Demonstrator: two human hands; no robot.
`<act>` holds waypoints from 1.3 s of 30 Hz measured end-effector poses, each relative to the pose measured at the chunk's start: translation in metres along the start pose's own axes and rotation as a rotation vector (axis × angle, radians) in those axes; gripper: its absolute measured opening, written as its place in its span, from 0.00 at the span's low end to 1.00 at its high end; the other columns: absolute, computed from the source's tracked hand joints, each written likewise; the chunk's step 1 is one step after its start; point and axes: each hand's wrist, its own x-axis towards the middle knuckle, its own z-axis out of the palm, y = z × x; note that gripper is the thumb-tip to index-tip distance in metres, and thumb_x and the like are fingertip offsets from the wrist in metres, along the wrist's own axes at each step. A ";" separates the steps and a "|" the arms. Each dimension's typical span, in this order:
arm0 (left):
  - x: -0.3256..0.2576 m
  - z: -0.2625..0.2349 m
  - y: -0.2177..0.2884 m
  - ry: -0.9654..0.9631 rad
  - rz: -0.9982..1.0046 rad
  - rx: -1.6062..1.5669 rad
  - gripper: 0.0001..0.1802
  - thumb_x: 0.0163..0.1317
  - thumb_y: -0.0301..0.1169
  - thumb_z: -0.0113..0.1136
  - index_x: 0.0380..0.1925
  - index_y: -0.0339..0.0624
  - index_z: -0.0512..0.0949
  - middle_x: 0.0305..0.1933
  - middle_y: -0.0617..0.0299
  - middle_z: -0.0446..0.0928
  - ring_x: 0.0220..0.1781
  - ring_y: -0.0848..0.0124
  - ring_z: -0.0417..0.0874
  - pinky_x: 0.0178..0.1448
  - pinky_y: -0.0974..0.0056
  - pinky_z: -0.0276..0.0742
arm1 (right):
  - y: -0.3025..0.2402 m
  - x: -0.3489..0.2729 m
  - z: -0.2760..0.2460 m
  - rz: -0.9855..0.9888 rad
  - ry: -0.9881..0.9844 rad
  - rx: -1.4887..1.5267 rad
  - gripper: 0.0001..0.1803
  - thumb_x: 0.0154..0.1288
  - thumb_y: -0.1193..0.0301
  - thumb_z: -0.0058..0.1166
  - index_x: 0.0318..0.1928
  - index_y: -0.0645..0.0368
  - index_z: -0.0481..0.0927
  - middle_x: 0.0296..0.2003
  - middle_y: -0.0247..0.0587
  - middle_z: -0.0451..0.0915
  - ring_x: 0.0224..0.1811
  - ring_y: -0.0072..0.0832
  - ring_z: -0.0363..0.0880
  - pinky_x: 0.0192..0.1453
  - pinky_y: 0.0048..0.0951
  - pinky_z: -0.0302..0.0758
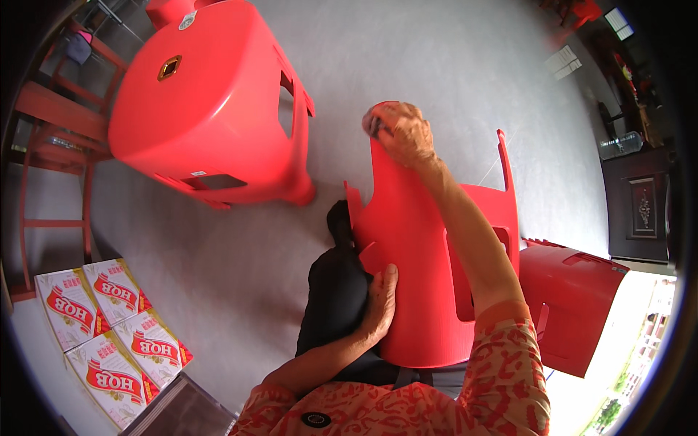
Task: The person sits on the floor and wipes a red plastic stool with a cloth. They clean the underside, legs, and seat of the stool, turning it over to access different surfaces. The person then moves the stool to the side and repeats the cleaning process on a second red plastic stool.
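A red plastic stool (418, 276) lies tipped on its side across my lap, its legs pointing away from me. My left hand (379, 305) is closed round the stool's left edge, thumb on top, its fingers partly hidden. At the far end of one leg is my right hand (406, 134), somewhat blurred. It is closed over a small dark, bunched cloth-like wad (375, 123), pressed against the leg's tip. What the wad is made of is too blurred to tell.
Another red stool (211, 102) stands upright at the far left, and a third red stool (571, 305) lies tipped at my right. Several printed cartons (113, 291) are at the lower left beside a wooden chair frame (54, 218). A dark cabinet (640, 207) stands at the right.
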 end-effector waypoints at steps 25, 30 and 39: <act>0.004 -0.010 -0.016 -0.074 0.020 0.095 0.32 0.73 0.54 0.38 0.55 0.32 0.70 0.52 0.55 0.76 0.54 0.66 0.76 0.59 0.63 0.69 | 0.043 -0.140 -0.077 0.196 0.189 -0.048 0.19 0.57 0.69 0.51 0.51 0.55 0.78 0.47 0.48 0.79 0.52 0.47 0.75 0.58 0.43 0.73; -0.016 -0.028 -0.022 -0.145 0.111 0.403 0.31 0.74 0.51 0.37 0.56 0.30 0.68 0.53 0.50 0.75 0.55 0.62 0.75 0.60 0.62 0.68 | 0.081 -0.161 -0.083 0.419 0.256 -0.175 0.18 0.59 0.66 0.50 0.50 0.52 0.77 0.46 0.48 0.78 0.50 0.49 0.74 0.54 0.47 0.72; -0.038 -0.006 -0.006 -0.073 0.258 0.461 0.27 0.75 0.46 0.39 0.53 0.28 0.69 0.51 0.47 0.76 0.53 0.61 0.76 0.58 0.61 0.69 | 0.078 -0.158 -0.094 0.488 0.320 -0.031 0.17 0.58 0.73 0.50 0.49 0.54 0.77 0.45 0.50 0.78 0.51 0.47 0.74 0.54 0.46 0.72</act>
